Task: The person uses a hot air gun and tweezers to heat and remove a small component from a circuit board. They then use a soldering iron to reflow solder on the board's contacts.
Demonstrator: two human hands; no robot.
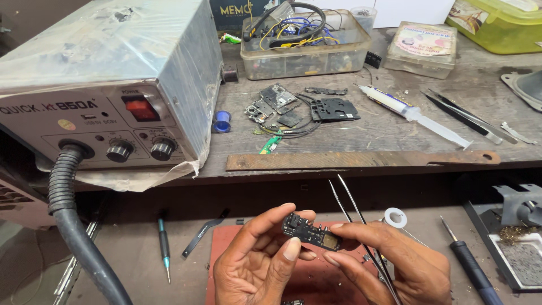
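A small black circuit board point(309, 232) is pinched between both hands low in the head view. My left hand point(259, 262) grips its left end with thumb and fingers. My right hand point(389, 262) holds its right end with fingertips, and metal tweezers point(353, 212) also rest in that hand, tips pointing up and away. Under the hands lies a red-brown work mat point(307, 279).
A grey hot-air station point(107, 90) with two knobs and a ribbed hose point(68, 209) stands left. On the upper shelf lie phone parts point(299, 110), a syringe point(415, 116), spare tweezers point(468, 118), a clear box of wires point(305, 39) and a rusty metal strip point(361, 159). Screwdrivers point(164, 245) point(471, 265) flank the mat.
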